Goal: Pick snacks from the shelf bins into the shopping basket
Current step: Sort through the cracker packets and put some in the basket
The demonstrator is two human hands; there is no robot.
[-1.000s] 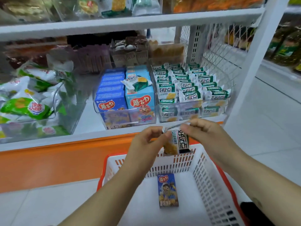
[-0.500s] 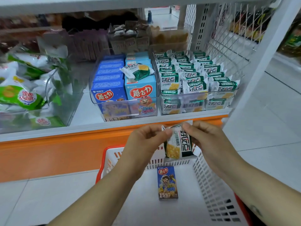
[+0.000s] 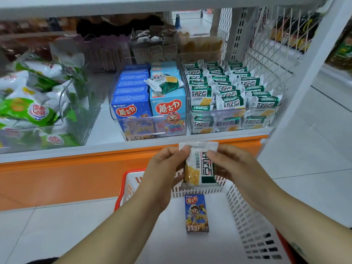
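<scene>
Both hands hold one green-and-white cracker packet (image 3: 200, 166) upright over the far end of the white basket (image 3: 247, 216). My left hand (image 3: 163, 168) pinches its top left corner and my right hand (image 3: 234, 164) pinches its top right side. A dark blue snack box (image 3: 197, 214) lies flat on the basket floor below the packet. On the shelf behind, a clear bin (image 3: 238, 119) holds several rows of the same packets.
A middle clear bin (image 3: 152, 124) holds blue snack boxes with one loose green packet (image 3: 164, 83) on top. A left bin (image 3: 72, 121) holds green-and-white bags. An orange base panel (image 3: 76, 178) runs below the shelf. A wire mesh side (image 3: 266, 44) closes the shelf's right end.
The packet has turned upright between my hands and sits slightly lower over the basket. The view has tilted down, so the shelf appears higher.
</scene>
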